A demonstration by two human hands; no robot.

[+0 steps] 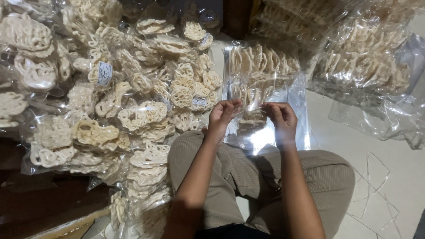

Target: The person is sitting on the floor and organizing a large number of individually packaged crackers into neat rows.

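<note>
1. Holding a clear bag (252, 104) of pale lattice crackers (259, 62), both hands grip its near open end. The bag lies on the floor just past the knees, its far end pointing away from the person.
2. Left hand (222, 114): fingers curled, tips pinched on the bag's left edge.
3. Right hand (280, 116): fingers bent in, tips pinched on the right edge. Hands sit near each other, a narrow strip of plastic between them.
4. Crackers stand packed in a row in the bag's far half; a few lie loose nearer the hands.
5. Person sits with legs folded, in tan ribbed trousers (248, 177).
6. To the left: a big heap of filled bags (133, 88), same crackers, some with small white labels (104, 73).
7. Far right: more bagged crackers (363, 57) in larger clear sacks, well apart from the hands.
8. Floor (398, 177) is light tile, with empty clear plastic (372, 186) lying at right.
</note>
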